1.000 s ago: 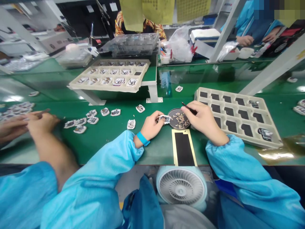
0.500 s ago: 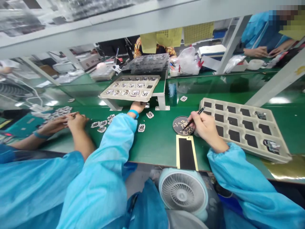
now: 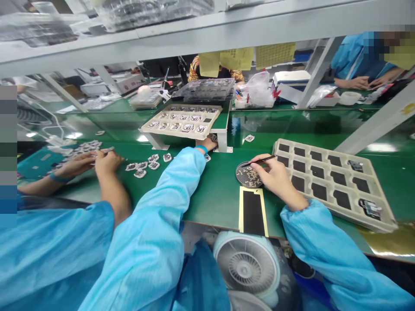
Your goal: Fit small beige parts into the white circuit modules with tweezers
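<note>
Since half a second ago, the left hand (image 3: pixel 207 143) has shifted right beneath the raised parts tray (image 3: pixel 181 133), and the right hand's tweezers (image 3: pixel 266 159) have swung from pointing down into the dish to lying nearly flat across it.

At far left, a co-worker's hands (image 3: pixel 108 164) hold a thin tool beside a heap of small metal-framed parts (image 3: pixel 86 148); what they work on is hard to make out. Right of them lies a loose cluster of similar parts (image 3: pixel 142 165). The left hand reaches in close to the stand leg (image 3: pixel 222 140), its room tight under the tray; its fingers are mostly hidden, so I cannot tell whether they grip the part there. Another part (image 3: pixel 208 158) is half covered by the wrist.

Green bench (image 3: pixel 217 194) stretches between the left sleeve and a yellow-edged black sheet (image 3: pixel 253 211) reaching the front edge. Just behind the sheet sits the round perforated dish (image 3: pixel 240 176) of tiny pieces, partly covered by the right hand (image 3: pixel 274 178), which pinches the tweezers; whether their tips grip anything is unclear. The forearm hides the near-left corner of the compartment tray (image 3: pixel 387 218).
</note>
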The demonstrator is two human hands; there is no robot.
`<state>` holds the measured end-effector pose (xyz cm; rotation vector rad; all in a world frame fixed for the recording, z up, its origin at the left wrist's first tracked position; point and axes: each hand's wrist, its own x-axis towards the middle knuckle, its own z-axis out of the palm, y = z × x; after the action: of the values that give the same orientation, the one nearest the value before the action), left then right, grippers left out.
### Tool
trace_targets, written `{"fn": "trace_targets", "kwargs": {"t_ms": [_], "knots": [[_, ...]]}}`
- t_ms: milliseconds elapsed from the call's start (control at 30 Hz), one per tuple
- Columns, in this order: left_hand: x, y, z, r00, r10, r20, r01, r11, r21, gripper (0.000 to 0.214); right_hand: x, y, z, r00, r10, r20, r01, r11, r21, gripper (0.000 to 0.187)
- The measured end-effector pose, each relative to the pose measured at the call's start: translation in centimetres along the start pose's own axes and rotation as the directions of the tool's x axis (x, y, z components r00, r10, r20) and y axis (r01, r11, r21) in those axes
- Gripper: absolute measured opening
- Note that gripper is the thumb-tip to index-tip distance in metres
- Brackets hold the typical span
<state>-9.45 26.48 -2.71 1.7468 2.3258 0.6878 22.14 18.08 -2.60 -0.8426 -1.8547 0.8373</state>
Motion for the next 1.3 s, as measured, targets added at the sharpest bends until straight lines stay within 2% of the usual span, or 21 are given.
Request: {"fn": "trace_targets", "kwargs": {"t_ms": [100, 200, 300, 333, 400, 467, 533, 667, 767, 900, 1100, 1300], "knots": [[-3.7, -1.3, -1.6, 0.996, 0.054, -0.073, -0.058, 0.997, -0.050, 0.056, -0.2, -0.7, 0.3, 1.000, 0.017, 0.003, -0.017, 0.999, 0.046, 0.018], [-7.9, -1.7, -2.2, 0.987, 0.137, -0.086, -0.148, 0.981, -0.129, 0.051, -0.7, -1.7, 0.4, 0.999, 0.038, -0.006, -0.037, 0.991, 0.130, 0.022], [-11.4, -0.9, -1.8, 0.976, 0.211, -0.050, -0.213, 0.890, -0.404, 0.051, -2.3, -2.5, 0.1, 0.994, 0.109, -0.025, -0.099, 0.962, 0.256, 0.026], [-12.4, -0.4, -1.5, 0.974, 0.226, -0.014, -0.198, 0.819, -0.539, 0.052, -3.1, -2.6, -0.1, 0.991, 0.134, -0.031, -0.119, 0.948, 0.295, 0.027], [-13.9, 1.0, -0.9, 0.960, 0.259, 0.106, -0.085, 0.632, -0.770, 0.059, -5.0, -2.3, -0.5, 0.985, 0.168, -0.041, -0.143, 0.925, 0.352, 0.026], [-15.1, 2.8, -0.2, 0.919, 0.304, 0.251, 0.075, 0.491, -0.868, 0.065, -7.1, -1.6, -0.8, 0.981, 0.189, -0.054, -0.154, 0.910, 0.385, 0.023], [-16.1, 4.7, 0.3, 0.858, 0.359, 0.368, 0.200, 0.427, -0.882, 0.060, -8.9, -0.7, -1.0, 0.973, 0.221, -0.067, -0.177, 0.902, 0.395, 0.021], [-17.9, 7.5, 1.6, 0.759, 0.443, 0.477, 0.280, 0.440, -0.853, 0.039, -11.0, 0.9, -1.0, 0.952, 0.280, -0.126, -0.232, 0.925, 0.301, 0.022], [-18.9, 7.9, 2.5, 0.736, 0.455, 0.502, 0.298, 0.448, -0.843, 0.036, -11.3, 1.1, -0.9, 0.943, 0.277, -0.185, -0.224, 0.939, 0.262, 0.025], [-19.6, 7.2, 3.0, 0.744, 0.425, 0.516, 0.315, 0.458, -0.831, 0.032, -11.2, 0.5, -0.7, 0.938, 0.266, -0.222, -0.196, 0.935, 0.294, 0.024], [-19.9, 7.1, 2.9, 0.757, 0.410, 0.509, 0.294, 0.482, -0.826, 0.025, -11.6, -0.2, -0.6, 0.948, 0.195, -0.251, -0.133, 0.961, 0.244, 0.020], [-20.2, 6.8, 3.8, 0.769, 0.413, 0.488, 0.255, 0.502, -0.827, 0.036, -11.5, -0.2, -0.6, 0.984, 0.052, -0.168, -0.040, 0.996, 0.074, 0.012]]}}
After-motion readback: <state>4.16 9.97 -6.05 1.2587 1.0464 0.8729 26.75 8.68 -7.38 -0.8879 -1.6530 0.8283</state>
